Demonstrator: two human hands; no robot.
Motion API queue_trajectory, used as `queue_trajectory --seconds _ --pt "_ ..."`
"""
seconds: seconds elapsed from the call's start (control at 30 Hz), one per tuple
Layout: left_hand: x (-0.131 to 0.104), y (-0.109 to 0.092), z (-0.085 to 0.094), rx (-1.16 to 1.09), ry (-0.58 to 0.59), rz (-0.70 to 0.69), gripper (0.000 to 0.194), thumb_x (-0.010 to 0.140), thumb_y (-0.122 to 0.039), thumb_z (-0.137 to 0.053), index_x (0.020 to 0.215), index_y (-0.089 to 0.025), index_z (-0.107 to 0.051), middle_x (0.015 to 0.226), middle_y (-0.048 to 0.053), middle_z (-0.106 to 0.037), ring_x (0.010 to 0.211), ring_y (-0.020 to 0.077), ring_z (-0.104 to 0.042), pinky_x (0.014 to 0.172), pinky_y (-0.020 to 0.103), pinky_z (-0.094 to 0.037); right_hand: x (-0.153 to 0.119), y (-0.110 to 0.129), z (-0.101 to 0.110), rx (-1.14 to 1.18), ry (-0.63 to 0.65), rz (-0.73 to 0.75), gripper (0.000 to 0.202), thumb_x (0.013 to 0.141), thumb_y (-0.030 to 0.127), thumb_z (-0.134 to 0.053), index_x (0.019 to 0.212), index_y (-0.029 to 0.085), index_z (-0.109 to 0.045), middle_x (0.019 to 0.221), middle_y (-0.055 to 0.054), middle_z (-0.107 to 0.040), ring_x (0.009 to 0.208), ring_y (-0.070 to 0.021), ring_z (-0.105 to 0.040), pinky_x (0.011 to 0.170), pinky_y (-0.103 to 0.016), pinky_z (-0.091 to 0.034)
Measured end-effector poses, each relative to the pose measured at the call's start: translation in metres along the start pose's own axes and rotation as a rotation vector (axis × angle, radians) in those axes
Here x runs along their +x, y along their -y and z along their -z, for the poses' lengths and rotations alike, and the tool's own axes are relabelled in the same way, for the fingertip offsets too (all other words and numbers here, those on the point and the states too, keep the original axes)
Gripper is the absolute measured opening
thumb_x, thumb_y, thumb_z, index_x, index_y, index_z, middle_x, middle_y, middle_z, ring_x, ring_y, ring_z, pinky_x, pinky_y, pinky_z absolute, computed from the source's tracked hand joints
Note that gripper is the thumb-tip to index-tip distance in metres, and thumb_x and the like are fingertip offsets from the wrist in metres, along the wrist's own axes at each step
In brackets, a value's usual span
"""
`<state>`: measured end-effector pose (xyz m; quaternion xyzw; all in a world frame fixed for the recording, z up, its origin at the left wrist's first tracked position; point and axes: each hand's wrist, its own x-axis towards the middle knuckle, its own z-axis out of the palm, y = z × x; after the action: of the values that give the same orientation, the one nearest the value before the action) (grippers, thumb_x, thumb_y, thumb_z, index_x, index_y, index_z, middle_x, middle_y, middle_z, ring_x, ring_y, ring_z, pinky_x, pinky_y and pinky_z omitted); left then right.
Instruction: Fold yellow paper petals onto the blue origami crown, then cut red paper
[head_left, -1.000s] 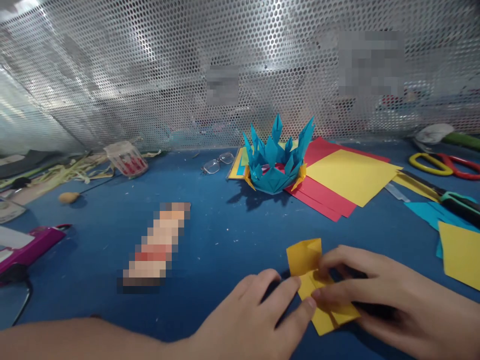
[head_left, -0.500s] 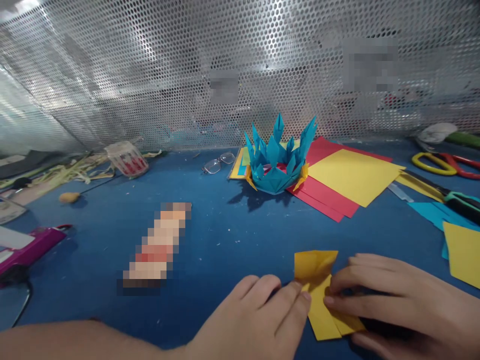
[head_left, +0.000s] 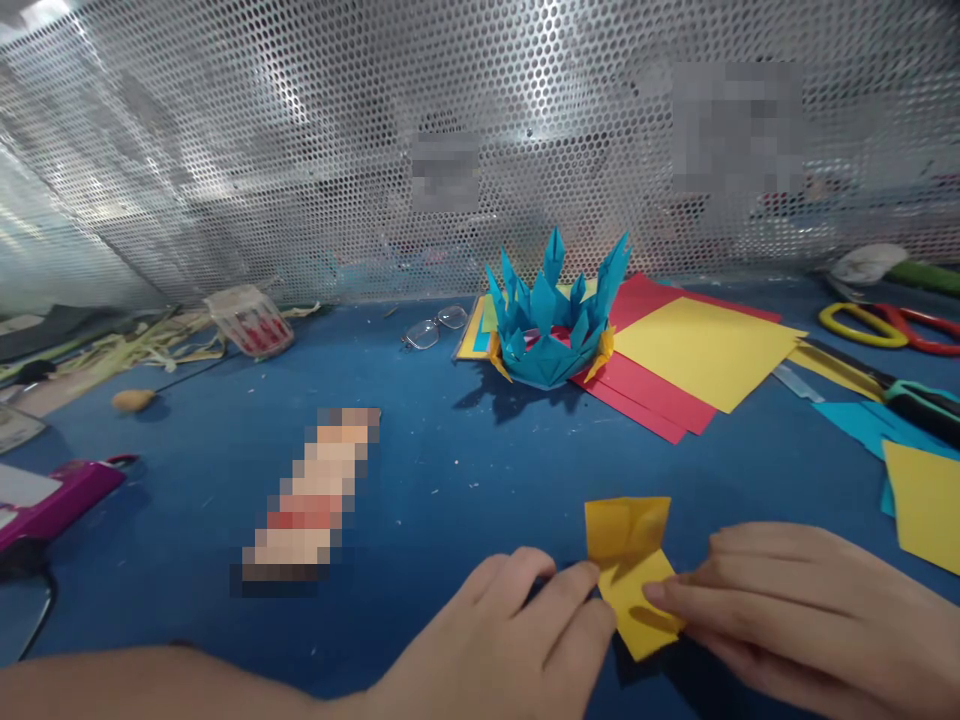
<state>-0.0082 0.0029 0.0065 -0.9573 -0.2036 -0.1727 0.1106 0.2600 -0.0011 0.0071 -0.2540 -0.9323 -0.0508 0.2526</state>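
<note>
Near the front of the blue table lies a small folded piece of yellow paper [head_left: 634, 590], its upper part standing up from a crease and its lower part tilted toward me. My left hand [head_left: 517, 630] has its fingers curled together, with the fingertips holding the paper's left edge. At the lower right edge, my right hand [head_left: 810, 610] pinches the paper, one fingertip lying on top; its other fingers are partly hidden. Behind them stands a blue folded-paper crown [head_left: 555, 325] with tall points and orange pieces at its sides.
Red sheets [head_left: 645, 405] and a yellow sheet [head_left: 709, 350] lie beside the crown. Scissors [head_left: 862, 325] and a teal-and-black handled tool [head_left: 922, 405] are at right. Eyeglasses [head_left: 424, 333], a clear cup [head_left: 251, 325] and a blurred-out strip [head_left: 311, 495] lie leftward. A perforated metal panel [head_left: 337, 140] rises behind.
The lower part of the yellow paper has folded up and looks shorter. My right hand has shifted slightly, its fingers now at the lower edge. My left hand stays nearly in place.
</note>
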Motion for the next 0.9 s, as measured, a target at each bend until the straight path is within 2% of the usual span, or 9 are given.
queue_trajectory --seconds 0.1,0.17,0.27,0.37,0.5,0.57,0.63,0.8,0.9 --pt "-0.001 0.001 0.001 -0.010 0.054 -0.026 0.022 0.096 -0.020 -0.048 0.109 -0.017 -0.064 0.125 0.005 -0.066 0.092 0.0188 -0.059 0.072 0.028 -0.048 0.009 0.002 0.000 0.124 0.080 -0.051 0.022 0.103 0.026 -0.043 0.111 0.026 -0.063 0.079 0.003 -0.068 0.068 -0.0099 -0.064 0.066 -0.019 -0.052" --pt "-0.001 0.001 0.002 -0.002 0.030 -0.032 0.015 0.096 -0.021 -0.049 0.099 -0.018 -0.064 0.121 0.003 -0.068 0.089 0.0191 -0.058 0.069 0.028 -0.049 0.012 0.003 -0.001 0.237 0.139 -0.105 0.020 0.102 0.028 -0.047 0.106 0.027 -0.066 0.081 0.002 -0.066 0.070 -0.0093 -0.064 0.063 -0.018 -0.051" --pt "0.000 -0.001 0.002 0.009 -0.024 -0.008 0.012 0.094 -0.021 -0.052 0.087 -0.020 -0.061 0.113 0.000 -0.071 0.085 0.0193 -0.056 0.067 0.028 -0.049 0.010 0.002 -0.003 0.433 0.165 -0.229 0.016 0.100 0.025 -0.052 0.103 0.026 -0.068 0.090 0.000 -0.066 0.081 -0.0087 -0.064 0.071 -0.015 -0.051" --pt "-0.001 -0.004 0.000 0.002 -0.043 -0.013 0.012 0.092 -0.015 -0.052 0.085 -0.021 -0.059 0.120 -0.002 -0.069 0.084 0.0187 -0.054 0.068 0.027 -0.048 0.005 0.000 -0.005 0.606 0.213 -0.364 0.013 0.098 0.025 -0.054 0.096 0.028 -0.066 0.086 0.002 -0.065 0.081 -0.0089 -0.062 0.073 -0.016 -0.050" --pt "-0.002 -0.007 -0.002 -0.040 -0.085 0.016 0.018 0.096 -0.015 -0.047 0.085 -0.021 -0.060 0.122 -0.005 -0.068 0.082 0.0183 -0.051 0.066 0.026 -0.046 0.005 0.002 -0.007 0.622 0.311 -0.538 0.015 0.099 0.031 -0.051 0.091 0.028 -0.064 0.087 0.003 -0.065 0.080 -0.0104 -0.060 0.074 -0.020 -0.048" --pt "-0.001 -0.008 -0.003 -0.054 -0.112 0.044 0.025 0.100 -0.018 -0.041 0.086 -0.022 -0.061 0.119 -0.007 -0.070 0.082 0.0179 -0.051 0.067 0.026 -0.046 0.008 0.006 -0.008 0.566 0.295 -0.571 0.023 0.100 0.034 -0.047 0.084 0.025 -0.062 0.083 0.002 -0.065 0.074 -0.0102 -0.060 0.068 -0.021 -0.048" --pt "0.000 -0.009 -0.003 -0.068 -0.124 0.067 0.030 0.103 -0.021 -0.037 0.091 -0.022 -0.064 0.119 -0.008 -0.070 0.082 0.0172 -0.051 0.068 0.026 -0.045 0.014 0.009 -0.009 0.494 0.221 -0.563 0.028 0.097 0.032 -0.048 0.074 0.022 -0.059 0.072 0.002 -0.063 0.063 -0.0088 -0.057 0.058 -0.019 -0.046" --pt "0.002 -0.011 -0.006 0.030 -0.128 0.072 0.031 0.103 -0.027 -0.040 0.123 -0.027 -0.064 0.115 -0.009 -0.071 0.083 0.0162 -0.052 0.072 0.027 -0.042 0.025 0.014 -0.010 0.386 0.047 -0.577 0.018 0.086 0.025 -0.060 0.068 0.022 -0.061 0.060 0.004 -0.062 0.048 -0.0063 -0.054 0.046 -0.015 -0.041" --pt "0.003 -0.012 -0.008 0.074 -0.135 0.045 0.030 0.102 -0.027 -0.044 0.123 -0.027 -0.064 0.108 -0.006 -0.071 0.087 0.0151 -0.053 0.074 0.027 -0.040 0.024 0.014 -0.012 0.384 0.016 -0.601 0.018 0.084 0.028 -0.063 0.067 0.022 -0.063 0.058 0.003 -0.062 0.044 -0.0069 -0.052 0.043 -0.016 -0.040"
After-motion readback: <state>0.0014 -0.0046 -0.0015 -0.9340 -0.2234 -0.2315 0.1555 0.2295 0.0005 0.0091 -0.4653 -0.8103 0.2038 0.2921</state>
